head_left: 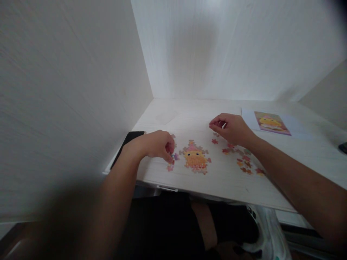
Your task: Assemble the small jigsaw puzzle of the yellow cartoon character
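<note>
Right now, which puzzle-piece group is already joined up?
The assembled cluster between both hands, showing a yellow figure with a pink hat; pieces by the left hand and right hand lie loose.

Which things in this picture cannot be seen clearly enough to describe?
- Head view: whether the left hand grips a piece; curled fingers hide it.
- Head view: what the right hand pinches; too small.
- Head view: the dark object at the right is cut by the edge.
- Head view: the printed picture lacks detail; blurred, far.
- Head view: the loose pieces partly lie under the right forearm.
</note>
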Demonstrator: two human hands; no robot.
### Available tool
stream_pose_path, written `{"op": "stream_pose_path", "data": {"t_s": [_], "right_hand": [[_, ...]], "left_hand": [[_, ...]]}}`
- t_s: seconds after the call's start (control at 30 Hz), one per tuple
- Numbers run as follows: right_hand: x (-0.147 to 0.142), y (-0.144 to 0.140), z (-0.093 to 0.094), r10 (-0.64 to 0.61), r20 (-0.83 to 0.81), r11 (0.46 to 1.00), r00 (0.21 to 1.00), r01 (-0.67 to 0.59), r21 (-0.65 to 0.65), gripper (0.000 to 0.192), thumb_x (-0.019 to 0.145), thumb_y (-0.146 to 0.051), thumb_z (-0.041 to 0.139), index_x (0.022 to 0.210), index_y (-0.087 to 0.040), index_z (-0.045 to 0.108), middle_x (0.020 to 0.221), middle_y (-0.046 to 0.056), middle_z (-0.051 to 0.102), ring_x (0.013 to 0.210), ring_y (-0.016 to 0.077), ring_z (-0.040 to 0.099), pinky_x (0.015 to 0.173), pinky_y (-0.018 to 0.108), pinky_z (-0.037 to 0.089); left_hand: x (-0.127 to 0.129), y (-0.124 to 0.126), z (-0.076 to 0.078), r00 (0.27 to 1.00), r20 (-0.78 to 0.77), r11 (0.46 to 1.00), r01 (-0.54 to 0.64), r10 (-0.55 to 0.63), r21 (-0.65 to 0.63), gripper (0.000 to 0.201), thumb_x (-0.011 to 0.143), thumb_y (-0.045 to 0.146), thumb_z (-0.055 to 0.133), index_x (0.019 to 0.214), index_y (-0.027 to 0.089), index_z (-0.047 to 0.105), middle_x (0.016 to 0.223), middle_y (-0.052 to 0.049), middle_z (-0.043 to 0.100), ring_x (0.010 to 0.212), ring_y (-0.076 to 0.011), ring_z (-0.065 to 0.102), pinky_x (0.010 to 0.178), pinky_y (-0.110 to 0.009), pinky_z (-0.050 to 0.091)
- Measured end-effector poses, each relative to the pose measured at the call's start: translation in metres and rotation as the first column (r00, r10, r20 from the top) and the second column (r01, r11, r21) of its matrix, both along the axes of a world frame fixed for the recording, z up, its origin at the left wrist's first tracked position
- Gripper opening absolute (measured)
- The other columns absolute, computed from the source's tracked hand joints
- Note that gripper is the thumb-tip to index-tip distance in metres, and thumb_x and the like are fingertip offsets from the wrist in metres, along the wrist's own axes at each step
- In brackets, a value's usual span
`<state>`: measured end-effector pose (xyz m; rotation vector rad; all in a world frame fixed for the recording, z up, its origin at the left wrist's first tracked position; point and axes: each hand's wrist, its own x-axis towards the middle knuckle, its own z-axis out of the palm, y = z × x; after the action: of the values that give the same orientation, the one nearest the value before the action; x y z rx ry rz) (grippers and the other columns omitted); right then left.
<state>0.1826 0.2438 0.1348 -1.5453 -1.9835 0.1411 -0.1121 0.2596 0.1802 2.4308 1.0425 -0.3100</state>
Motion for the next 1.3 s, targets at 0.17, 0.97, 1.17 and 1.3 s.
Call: {"op": "stream_pose_path", "data": {"t_s": [0.17,0.97,1.17,1.3], "right_hand": [[-0.001,-0.001,0.000,0.049,-0.006,0.999,0.999,-0.049,-0.003,0.017,0.082,-0.030,0.060,0.085,-0.017,0.071,0.076,0.005,0.068,0.061,0.0143,0.058,0.060,0.028,0.044],[-0.007,-0.002,-0.001,0.150,-0.053,0.988,0.987,-0.152,-0.030,0.014,0.080,-0.026,0.062,0.083,-0.017,0.072,0.074,0.004,0.068,0.060,0.0114,0.058,0.061,0.025,0.043],[-0.025,-0.020,0.015,0.250,-0.364,0.893,0.897,-0.359,-0.272,0.028,0.081,-0.042,0.065,0.087,-0.015,0.071,0.067,0.001,0.065,0.057,0.0094,0.053,0.054,0.023,0.041],[-0.033,-0.029,0.022,0.320,-0.554,0.717,0.769,-0.579,-0.388,0.031,0.081,-0.044,0.068,0.093,-0.015,0.071,0.070,0.001,0.066,0.059,0.0090,0.055,0.053,0.022,0.041]], "left_hand": [[-0.006,0.005,0.001,0.999,0.011,0.999,-0.046,0.046,0.022,0.019,0.066,0.029,0.077,0.079,0.017,0.070,0.069,0.000,0.066,0.062,-0.0125,0.056,0.056,-0.024,0.035],[0.001,-0.003,0.009,0.990,-0.126,0.998,-0.057,0.061,0.036,0.011,0.067,0.018,0.067,0.077,0.019,0.072,0.073,0.000,0.070,0.066,-0.0142,0.061,0.059,-0.024,0.039],[0.010,-0.005,0.010,0.965,0.263,0.999,0.012,-0.003,-0.032,0.018,0.082,0.032,0.062,0.090,0.020,0.072,0.077,0.000,0.073,0.068,-0.0129,0.064,0.063,-0.023,0.045],[0.036,-0.016,0.005,0.870,0.454,0.970,-0.100,0.194,-0.222,0.026,0.078,0.039,0.070,0.090,0.017,0.066,0.073,-0.003,0.072,0.063,-0.0150,0.066,0.055,-0.025,0.048]]}}
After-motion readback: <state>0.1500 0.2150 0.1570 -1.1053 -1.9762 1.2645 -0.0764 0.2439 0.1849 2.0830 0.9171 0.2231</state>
